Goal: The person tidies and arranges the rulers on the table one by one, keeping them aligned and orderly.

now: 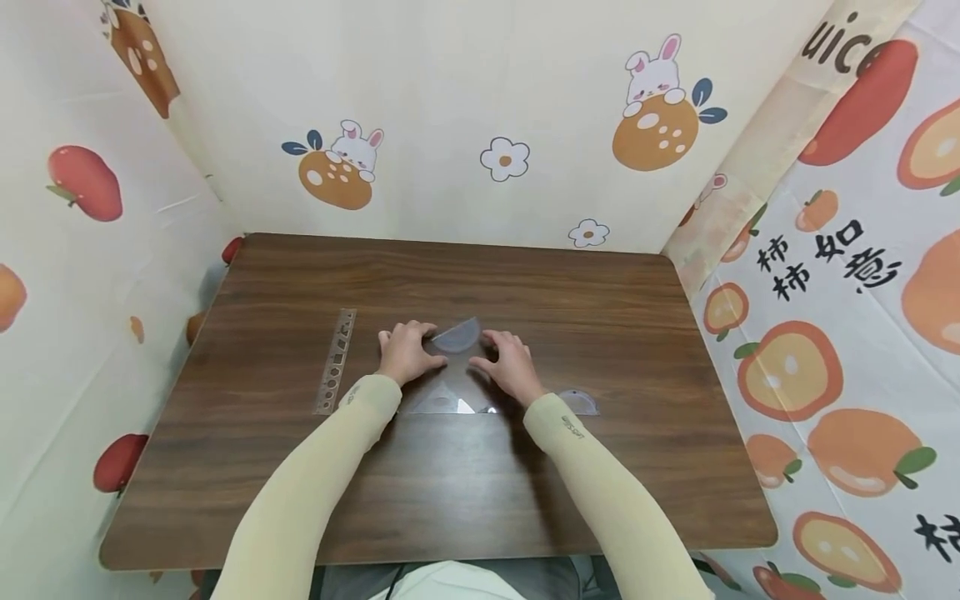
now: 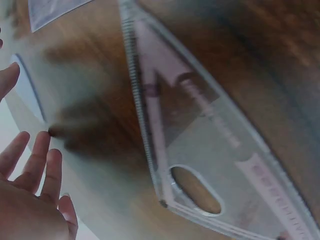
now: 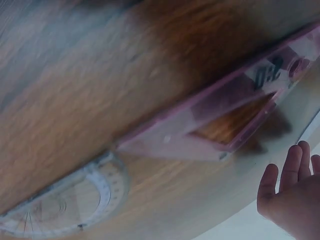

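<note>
A clear protractor (image 1: 457, 336) lies between my hands in the head view, its straight side tilted away from me. My left hand (image 1: 408, 352) is at its left end, thumb and fingers spread apart. Close to its right end is my right hand (image 1: 512, 365), fingers relaxed; whether the fingertips touch it cannot be told. Nearer me lies a transparent set square (image 1: 437, 403), with an oval cutout in the left wrist view. The right wrist view shows another set square (image 3: 185, 115), pink-edged with a triangular opening. A second protractor (image 3: 65, 200) sits beside it.
A clear ruler (image 1: 335, 362) with shape cutouts lies to the left of my left hand. All these pieces are on a brown wooden table (image 1: 450, 492). Printed cloth walls (image 1: 442, 100) stand behind and at both sides of it.
</note>
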Tool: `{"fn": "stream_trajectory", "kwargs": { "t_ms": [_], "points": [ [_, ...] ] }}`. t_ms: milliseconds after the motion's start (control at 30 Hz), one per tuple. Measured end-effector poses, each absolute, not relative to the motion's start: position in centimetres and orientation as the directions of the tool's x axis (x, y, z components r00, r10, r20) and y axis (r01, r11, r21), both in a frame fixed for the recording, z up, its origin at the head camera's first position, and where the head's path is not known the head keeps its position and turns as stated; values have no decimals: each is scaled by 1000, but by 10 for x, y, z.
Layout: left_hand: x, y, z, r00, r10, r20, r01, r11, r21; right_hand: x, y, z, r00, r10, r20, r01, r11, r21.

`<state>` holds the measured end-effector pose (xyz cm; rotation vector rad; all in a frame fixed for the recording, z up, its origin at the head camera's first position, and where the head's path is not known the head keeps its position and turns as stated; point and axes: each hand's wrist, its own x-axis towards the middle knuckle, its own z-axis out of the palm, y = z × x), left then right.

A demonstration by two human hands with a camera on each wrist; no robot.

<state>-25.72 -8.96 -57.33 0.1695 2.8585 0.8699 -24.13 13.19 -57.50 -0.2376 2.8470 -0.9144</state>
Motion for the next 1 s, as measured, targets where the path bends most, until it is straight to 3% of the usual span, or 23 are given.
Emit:
{"fn": "stream_trajectory", "kwargs": {
  "t_ms": [467,767,1000],
  "points": [
    [-243,-77,-575,-971,209,-119,105,814,571,-240,126,-581,-980,-182,-80,-96,785,-611],
    [-244,-71,-578,-946,297,-131,139,736,663,-242,127,-583,-982,-174,-70,-97,791,-604],
    [-252,-86,-578,-970,222,-94,115,769,628,-244,126,-583,-985,-148,-90,-66,801,-595]
  ]
}}
